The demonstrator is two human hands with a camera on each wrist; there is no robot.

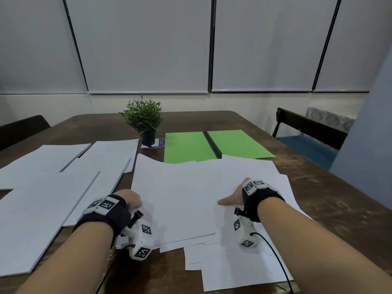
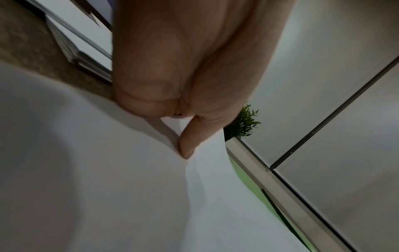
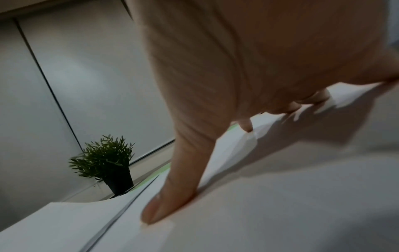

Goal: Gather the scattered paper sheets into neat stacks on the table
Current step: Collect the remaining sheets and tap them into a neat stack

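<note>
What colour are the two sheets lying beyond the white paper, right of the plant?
Bright green sheets; clearest in the head view.

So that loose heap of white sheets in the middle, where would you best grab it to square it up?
Probably by its two side edges, one hand from each side. The heap of white sheets lies flat and fanned out, corners sticking out toward the near edge. The left hand already pinches the left edge; the right hand lies on top.
</note>
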